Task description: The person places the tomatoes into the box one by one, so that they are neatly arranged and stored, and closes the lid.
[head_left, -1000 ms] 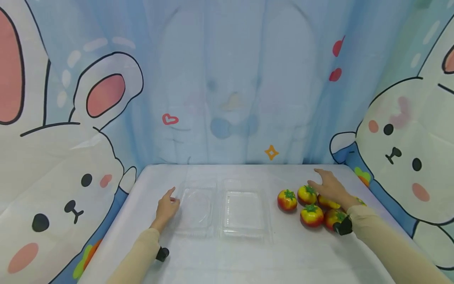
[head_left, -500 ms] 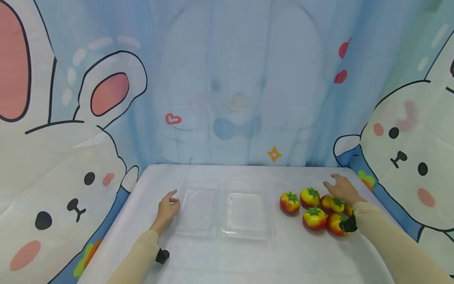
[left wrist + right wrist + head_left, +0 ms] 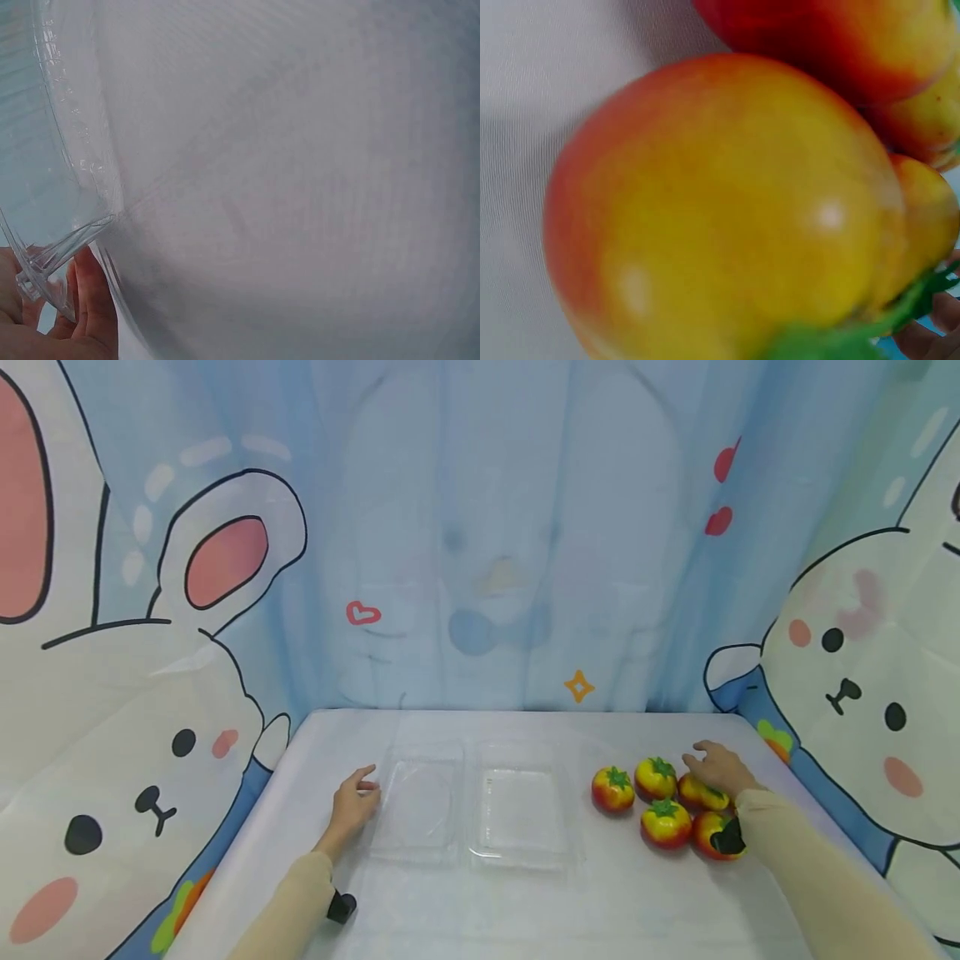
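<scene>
In the head view my left hand is at the left edge of a clear plastic clamshell box, laid open with its two halves side by side. The left wrist view shows its fingers and thumb pinching a corner tab of the box. My right hand reaches over the back right of several glossy red-and-yellow toy persimmons with green leafy tops. Its thumb and index finger stand apart, just behind a yellow persimmon. In the right wrist view a large persimmon fills the middle, with fingertips by green leaves.
The nearest persimmon and the leftmost one lie between the box and my right hand. A white cloth covers the table. A blue curtain with printed rabbits hangs behind and at both sides.
My right hand has moved right, then lowered toward the persimmons at the back right. The left hand stays at the box's edge.
</scene>
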